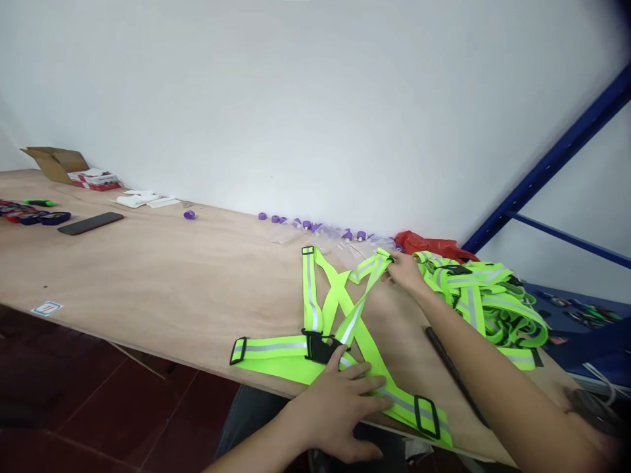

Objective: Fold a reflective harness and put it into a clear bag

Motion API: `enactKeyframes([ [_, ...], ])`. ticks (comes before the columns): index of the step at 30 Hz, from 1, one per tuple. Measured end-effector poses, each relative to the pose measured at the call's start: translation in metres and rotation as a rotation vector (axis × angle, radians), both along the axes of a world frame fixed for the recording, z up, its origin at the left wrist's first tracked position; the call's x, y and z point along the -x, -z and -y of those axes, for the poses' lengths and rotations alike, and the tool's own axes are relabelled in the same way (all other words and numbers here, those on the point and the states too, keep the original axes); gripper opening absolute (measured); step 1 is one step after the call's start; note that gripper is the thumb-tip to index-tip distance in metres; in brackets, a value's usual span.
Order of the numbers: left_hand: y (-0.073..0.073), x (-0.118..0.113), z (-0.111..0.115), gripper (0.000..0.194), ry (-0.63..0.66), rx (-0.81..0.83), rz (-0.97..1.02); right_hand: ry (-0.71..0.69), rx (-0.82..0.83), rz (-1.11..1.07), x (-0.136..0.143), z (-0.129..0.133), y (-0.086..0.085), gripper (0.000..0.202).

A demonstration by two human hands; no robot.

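Note:
A neon-yellow reflective vest made of straps (pixel 340 282) lies spread on the wooden table, its straps crossing in the middle. Grey stripes run along the straps, and black slide buckles sit at several corners. My left hand (pixel 340 404) rests flat with spread fingers on the waist strap, beside the black side-release buckle (pixel 318 348). At the vest's upper right, my right hand (pixel 405 270) closes its fingers on a shoulder strap. To the right of that hand is a tangled pile of similar reflective vests (pixel 486 299).
Clear plastic bags (pixel 325 236) and purple caps (pixel 361 235) line the wall, near a red plastic bag (pixel 434 244). A dark rod (pixel 456 374) lies under my right forearm. Farther left are a phone (pixel 91 223), papers (pixel 142 200) and a cardboard box (pixel 56 163). A blue metal frame (pixel 552 154) stands right.

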State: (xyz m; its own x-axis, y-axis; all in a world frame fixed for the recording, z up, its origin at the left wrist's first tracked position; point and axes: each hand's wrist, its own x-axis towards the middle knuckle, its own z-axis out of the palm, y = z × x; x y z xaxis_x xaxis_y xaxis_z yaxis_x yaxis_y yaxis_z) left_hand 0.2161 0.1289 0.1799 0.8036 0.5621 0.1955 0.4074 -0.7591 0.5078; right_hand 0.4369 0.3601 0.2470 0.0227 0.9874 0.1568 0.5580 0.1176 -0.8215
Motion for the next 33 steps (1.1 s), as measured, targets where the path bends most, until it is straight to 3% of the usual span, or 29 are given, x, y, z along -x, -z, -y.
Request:
enactKeyframes([
  [6,-0.004,0.000,0.000,0.064,0.000,0.027,-0.005,-0.144,0.094,-0.376,0.015,0.005,0.011,0.037],
  [12,-0.001,0.000,0.000,0.063,0.007,0.064,0.033,-0.203,0.217,-0.568,0.019,0.023,0.026,0.041],
  [18,-0.001,0.000,0.000,0.064,0.002,0.043,0.012,-0.347,0.302,-0.679,0.008,0.029,0.014,0.050],
  [23,-0.002,0.000,0.000,0.064,0.005,0.042,0.008,-0.247,0.290,-0.696,-0.002,0.016,0.005,0.045],
  [33,-0.001,0.000,-0.001,0.063,0.001,0.022,-0.003,-0.014,0.130,-0.738,0.009,0.000,0.003,0.035],
])
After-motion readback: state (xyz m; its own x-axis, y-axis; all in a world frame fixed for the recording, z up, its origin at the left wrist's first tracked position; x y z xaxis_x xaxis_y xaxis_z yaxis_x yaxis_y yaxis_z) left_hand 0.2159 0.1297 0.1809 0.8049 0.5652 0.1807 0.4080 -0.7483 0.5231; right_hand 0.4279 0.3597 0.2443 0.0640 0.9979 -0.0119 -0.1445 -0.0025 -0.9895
